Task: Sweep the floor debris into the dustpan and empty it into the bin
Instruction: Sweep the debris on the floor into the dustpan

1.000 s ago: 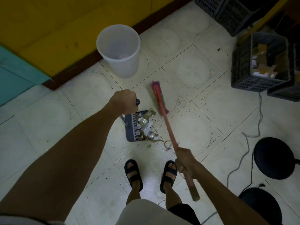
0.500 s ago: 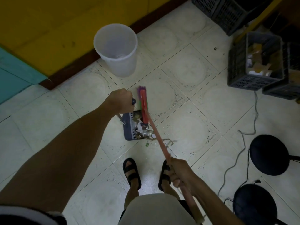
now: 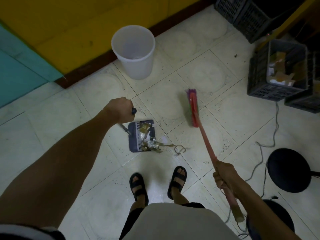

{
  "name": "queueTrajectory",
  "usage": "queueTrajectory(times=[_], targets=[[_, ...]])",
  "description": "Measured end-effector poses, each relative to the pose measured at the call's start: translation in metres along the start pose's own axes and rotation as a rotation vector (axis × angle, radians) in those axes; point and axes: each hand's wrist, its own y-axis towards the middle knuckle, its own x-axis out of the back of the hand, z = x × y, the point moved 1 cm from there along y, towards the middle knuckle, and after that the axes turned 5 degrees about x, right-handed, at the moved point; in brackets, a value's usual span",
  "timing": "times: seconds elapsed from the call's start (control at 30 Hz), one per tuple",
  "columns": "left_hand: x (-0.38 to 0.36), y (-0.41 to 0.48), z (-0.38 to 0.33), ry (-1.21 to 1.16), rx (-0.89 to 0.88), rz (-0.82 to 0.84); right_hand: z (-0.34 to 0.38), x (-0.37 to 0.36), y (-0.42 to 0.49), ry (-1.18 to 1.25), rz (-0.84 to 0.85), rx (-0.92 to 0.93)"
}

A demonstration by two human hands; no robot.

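Note:
My left hand is closed around the top of the long handle of a dark dustpan that rests on the tiled floor. Crumpled paper and foil debris fills the pan and spills over its right lip, with a twisted strip trailing on the floor. My right hand grips the red handle of a broom, whose head with purple and green bristles is to the right of the pan, apart from the debris. A white bin stands upright by the wall, beyond the pan.
Dark plastic crates stand at the right, one holding cardboard scraps. Two black round stools and a loose cable lie at the lower right. My sandalled feet are just behind the pan. A yellow wall with a brown skirting runs along the back left.
The broom head has swung from over the dustpan out to the right and away from it. The dustpan and my left hand have stayed in place.

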Motion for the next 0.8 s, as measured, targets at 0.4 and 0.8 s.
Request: queueTrajectory(times=[0.4, 0.8], targets=[[-0.032, -0.013, 0.054, 0.008, -0.111, -0.027, -0.075, -0.095, -0.027, 0.109, 0.07, -0.195], [-0.031, -0.011, 0.055, -0.056, -0.136, -0.013, -0.063, -0.229, -0.063, 0.224, 0.309, -0.379]])
